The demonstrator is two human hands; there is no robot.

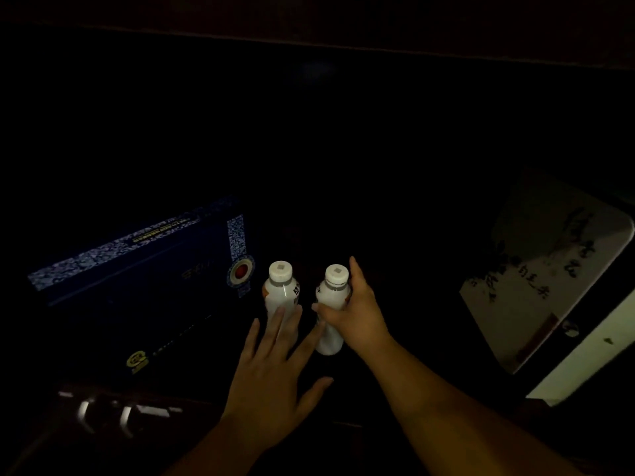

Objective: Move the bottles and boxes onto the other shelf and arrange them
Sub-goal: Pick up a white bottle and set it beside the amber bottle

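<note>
1. Two white bottles are standing upright in the middle of a very dark shelf, side by side with a small gap between them: the left bottle (281, 290) and the right bottle (332, 304). Both are wearing white caps.
2. The right hand (354, 307) is wrapping around the right bottle; the thumb is lying across its front and the fingers are reaching up behind, near the cap.
3. The left hand (275, 369) is staying flat with the fingers spread apart, holding nothing. Its fingertips are lying over the lower part of the left bottle, but I cannot tell if they are really touching it.
4. Just beside the left bottle, on its left, a dark blue box (137, 286) is lying with a patterned band and a red round seal near its right end.
5. Well apart on the right, a pale box (543, 269) with dark brush writing is sitting tilted.
6. The shelf surface itself is too dark to describe.
</note>
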